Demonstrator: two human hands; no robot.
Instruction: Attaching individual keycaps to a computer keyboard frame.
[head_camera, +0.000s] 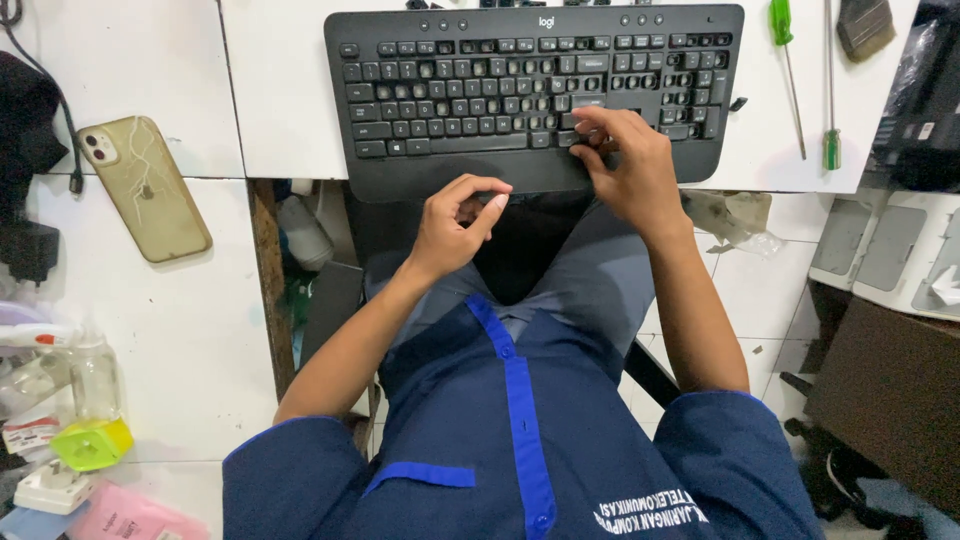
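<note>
Keyboard (530, 85), black, lies on the white counter (280, 110), its front edge overhanging. Right hand (625, 165) presses fingertips on lower keys, fingers apart; left hand (455, 225) hovers below it, fingers curled together, empty.

Our right hand (628, 165) hides some lower-right keys of the keyboard (530, 90); the brush (865, 25) at upper right is cut off by the top edge.

Cracked phone (145, 187); two green-handled screwdrivers (786, 60); brush (864, 26)
</note>
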